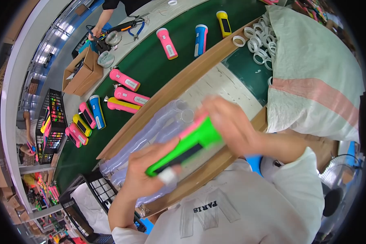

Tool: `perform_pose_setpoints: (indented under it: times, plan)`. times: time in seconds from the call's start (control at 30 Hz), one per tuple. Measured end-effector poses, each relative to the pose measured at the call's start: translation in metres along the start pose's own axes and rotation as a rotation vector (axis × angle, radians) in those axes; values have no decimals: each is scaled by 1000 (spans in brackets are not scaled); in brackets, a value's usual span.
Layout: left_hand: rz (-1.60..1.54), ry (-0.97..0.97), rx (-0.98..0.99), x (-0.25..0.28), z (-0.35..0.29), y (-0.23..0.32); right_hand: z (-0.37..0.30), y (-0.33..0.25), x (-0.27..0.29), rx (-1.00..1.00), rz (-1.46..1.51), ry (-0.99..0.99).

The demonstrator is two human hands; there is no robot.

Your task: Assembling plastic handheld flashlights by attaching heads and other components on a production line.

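Note:
A green and pink flashlight (187, 150) with a dark panel along its side is held slantwise in front of my chest. My left hand (146, 168) is closed round its narrow lower end, with a white wrap at the thumb. Over the wider head end, my right hand (232, 126) curls its fingers; it is smeared by motion and hides that end. Beneath both hands lie long clear plastic sleeves of stacked round lenses (150, 126) in a wooden-edged tray. Loose white rings (261, 42) are heaped beyond my right hand, beside a pale woven sack (313, 69).
Past the tray's wooden edge (183, 77), a green belt (146, 53) carries several pink, blue and yellow flashlights (166, 43). A cardboard box (82, 72), pliers (137, 30) and another person's hand (95, 32) are at the far side. A black crate (101, 189) stands at left.

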State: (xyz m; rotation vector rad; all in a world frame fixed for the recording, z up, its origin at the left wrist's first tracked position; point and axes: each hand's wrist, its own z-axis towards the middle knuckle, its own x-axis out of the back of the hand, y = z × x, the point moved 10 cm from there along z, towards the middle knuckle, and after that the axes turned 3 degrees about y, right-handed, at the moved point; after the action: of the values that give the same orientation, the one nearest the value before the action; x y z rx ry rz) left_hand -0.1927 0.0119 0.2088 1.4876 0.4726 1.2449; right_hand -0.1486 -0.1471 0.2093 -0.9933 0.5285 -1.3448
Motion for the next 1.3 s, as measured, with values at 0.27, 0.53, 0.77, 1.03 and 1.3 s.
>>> perform_pose_setpoints:
  times: [0.27, 0.53, 0.77, 1.03, 1.3]
  plan:
    - [-424, 310, 540, -42, -30, -115, -32, 126, -40, -895, 628, -22]
    - [-1312, 223, 655, -117, -45, -139, -40, 117, -46, -699, 990, 153]
    - [-1073, 194, 603, -114, -29, -118, -39, 117, -57, -761, 1003, 216]
    - [-1518, -17, 528, -137, -37, -67, -33, 81, -58, -510, 1242, 167]
    - [-821, 118, 517, -118, -20, -96, -39, 106, -41, -605, 998, 235]
